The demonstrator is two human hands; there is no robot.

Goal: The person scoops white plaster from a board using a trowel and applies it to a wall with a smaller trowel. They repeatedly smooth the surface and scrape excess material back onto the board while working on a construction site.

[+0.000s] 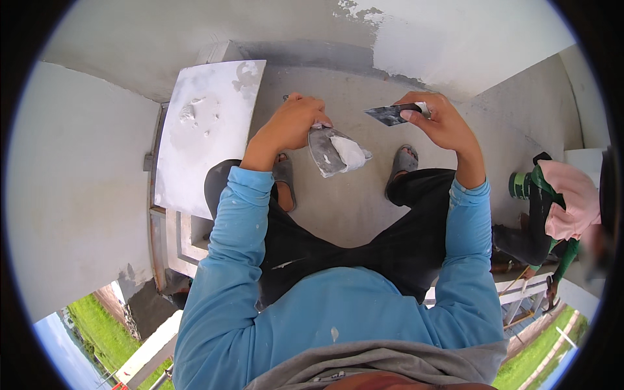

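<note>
My left hand (300, 120) grips a grey metal plastering blade (319, 151), which carries a lump of white putty (347, 151) and hangs over the floor between my knees. To the right of it, my right hand (437, 123) is closed on a small dark putty knife (385, 115), with thumb on the blade and a white smear near the fingers. The two tools are apart. Left of my hands lies a large white board (188, 156) with putty lumps and damp grey patches on it.
My sandalled feet (403, 166) rest on a grey concrete floor (344, 214). Partly plastered walls (435, 39) rise ahead and at left. At far right a co-worker (565, 198) in pink and green bends beside a green bucket (520, 185). Railings (146, 351) and grass show at the lower edges.
</note>
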